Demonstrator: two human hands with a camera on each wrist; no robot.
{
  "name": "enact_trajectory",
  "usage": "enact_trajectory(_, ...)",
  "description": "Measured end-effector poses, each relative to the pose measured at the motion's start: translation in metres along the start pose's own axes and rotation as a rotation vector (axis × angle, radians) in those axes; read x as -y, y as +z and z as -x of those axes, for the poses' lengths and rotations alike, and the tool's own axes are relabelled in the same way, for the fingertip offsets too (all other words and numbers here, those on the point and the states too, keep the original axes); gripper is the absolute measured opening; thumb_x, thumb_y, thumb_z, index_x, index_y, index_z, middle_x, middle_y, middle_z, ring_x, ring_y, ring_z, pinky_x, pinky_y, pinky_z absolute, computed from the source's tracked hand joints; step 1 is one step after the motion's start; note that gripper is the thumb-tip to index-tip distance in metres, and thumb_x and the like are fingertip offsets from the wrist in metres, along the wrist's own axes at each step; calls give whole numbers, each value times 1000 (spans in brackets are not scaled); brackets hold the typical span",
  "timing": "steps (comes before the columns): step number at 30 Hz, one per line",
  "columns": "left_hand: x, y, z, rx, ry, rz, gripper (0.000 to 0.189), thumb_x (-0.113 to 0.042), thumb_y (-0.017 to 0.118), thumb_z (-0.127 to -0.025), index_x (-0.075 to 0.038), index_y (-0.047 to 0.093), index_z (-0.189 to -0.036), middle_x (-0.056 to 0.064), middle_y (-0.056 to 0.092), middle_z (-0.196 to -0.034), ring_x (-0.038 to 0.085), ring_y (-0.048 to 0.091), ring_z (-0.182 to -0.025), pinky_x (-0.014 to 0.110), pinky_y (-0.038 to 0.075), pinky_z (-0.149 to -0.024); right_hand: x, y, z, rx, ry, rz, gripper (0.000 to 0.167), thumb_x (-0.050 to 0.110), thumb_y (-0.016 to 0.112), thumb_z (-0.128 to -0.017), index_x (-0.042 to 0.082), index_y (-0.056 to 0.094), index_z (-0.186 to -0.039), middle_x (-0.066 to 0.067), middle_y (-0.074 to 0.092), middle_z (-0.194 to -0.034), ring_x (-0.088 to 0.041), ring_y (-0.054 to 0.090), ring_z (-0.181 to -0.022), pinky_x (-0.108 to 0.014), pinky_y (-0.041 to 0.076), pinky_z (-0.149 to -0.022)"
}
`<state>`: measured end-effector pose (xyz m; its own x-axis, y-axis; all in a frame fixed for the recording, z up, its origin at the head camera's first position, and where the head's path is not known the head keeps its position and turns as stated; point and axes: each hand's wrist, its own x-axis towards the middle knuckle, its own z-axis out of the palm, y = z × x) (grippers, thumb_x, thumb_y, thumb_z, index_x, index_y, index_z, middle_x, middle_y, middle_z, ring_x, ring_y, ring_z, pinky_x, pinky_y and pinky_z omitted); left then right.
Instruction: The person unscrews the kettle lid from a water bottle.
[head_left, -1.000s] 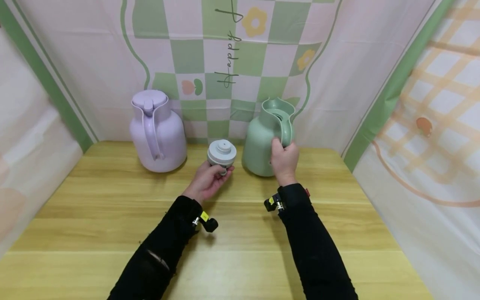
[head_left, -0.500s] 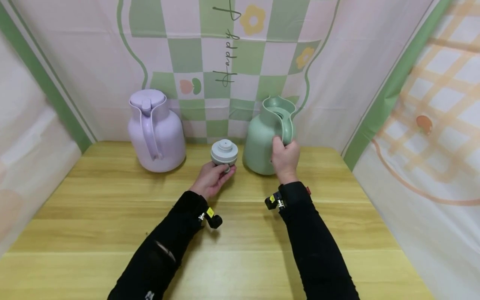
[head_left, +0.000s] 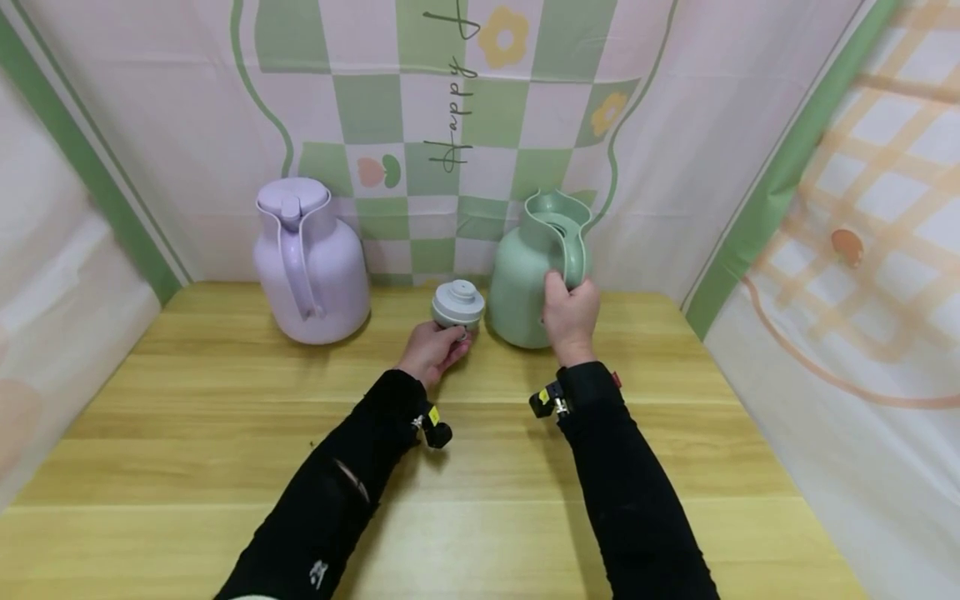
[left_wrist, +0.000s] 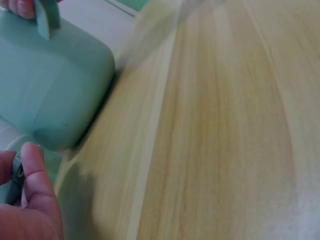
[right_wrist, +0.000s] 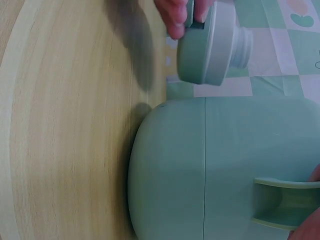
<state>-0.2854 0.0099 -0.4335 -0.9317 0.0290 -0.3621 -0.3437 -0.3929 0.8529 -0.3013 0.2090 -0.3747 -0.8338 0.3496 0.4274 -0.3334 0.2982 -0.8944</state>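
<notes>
My left hand (head_left: 432,352) pinches the tab of a thermos jug lid (head_left: 457,305), just left of the green thermos jug (head_left: 517,287). The lid is turned over: its pale grey stopper faces up, and its green cap (right_wrist: 191,60) is underneath. It is held above the table, apart from the jug. My right hand (head_left: 570,321) grips the jug's handle, fingers wrapped round it. The green jug stands upright with its mouth (head_left: 558,218) uncovered. In the left wrist view, the jug body (left_wrist: 55,75) rises behind my left fingers (left_wrist: 35,170).
A purple thermos jug (head_left: 326,275) with its lid on stands at the back left of the wooden table (head_left: 480,500). Behind the table's back edge hangs a green-and-white checked cloth (head_left: 427,167). More cloth hangs along both sides.
My left hand has moved the lid a little to the right, nearer the green jug. The right hand keeps its grip on the handle, and the jug stays in place.
</notes>
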Motion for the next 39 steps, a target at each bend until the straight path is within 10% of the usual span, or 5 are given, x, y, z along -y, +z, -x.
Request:
enact_trajectory(28,4,1,-10,-84,-17,-152,39,-1,64,-100,9,54,-137,16,65,-107,15,69,-82,23,60,-79,0,2,0,12,-11,-6,38,24,56,-92,18,35,-61,6,44,-45,-14,49,-39,-27,41,-46)
enact_trajectory(39,6,2,-8,-66,27,-276,58,10,69,-90,8,49,-145,23,56,-142,25,71,-102,31,60,-88,-2,0,0,15,-15,-10,39,25,56,-92,19,33,-60,5,43,-45,-15,48,-39,-28,39,-46)
